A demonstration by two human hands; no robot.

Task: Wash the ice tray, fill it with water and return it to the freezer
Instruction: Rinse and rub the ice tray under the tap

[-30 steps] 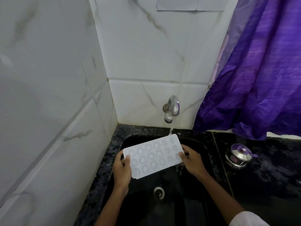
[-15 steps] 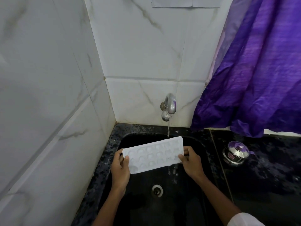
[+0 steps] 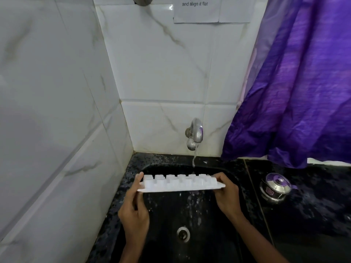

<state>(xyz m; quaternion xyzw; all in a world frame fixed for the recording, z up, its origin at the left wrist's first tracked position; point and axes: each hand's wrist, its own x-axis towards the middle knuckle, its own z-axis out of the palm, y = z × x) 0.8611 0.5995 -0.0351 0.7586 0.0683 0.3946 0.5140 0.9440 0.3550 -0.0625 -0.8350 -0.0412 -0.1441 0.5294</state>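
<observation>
Ice tray [image 3: 180, 184] held bottom-up over the black sink [image 3: 233, 179], under the tap's [image 3: 195, 132] thin stream.
The left hand [image 3: 133, 211] and right hand [image 3: 227, 196] each clasp a short end, fingers curled round the rim. With the cell bottoms upward, the cells likely hold nothing. Probably this rinses the back while runoff spatters toward the drain [image 3: 183, 233].

We count 1 ice tray [image 3: 182, 184], 2 hands gripping it (1 left hand [image 3: 134, 211], 1 right hand [image 3: 226, 196]), 1 tap [image 3: 196, 132] with 1 stream of water [image 3: 194, 162], 1 sink [image 3: 161, 234] with 1 drain [image 3: 183, 233], 1 lidded steel pot [image 3: 276, 186] on 1 counter [image 3: 313, 215], 1 purple curtain [image 3: 303, 92], 1 paper note [image 3: 210, 10].
</observation>
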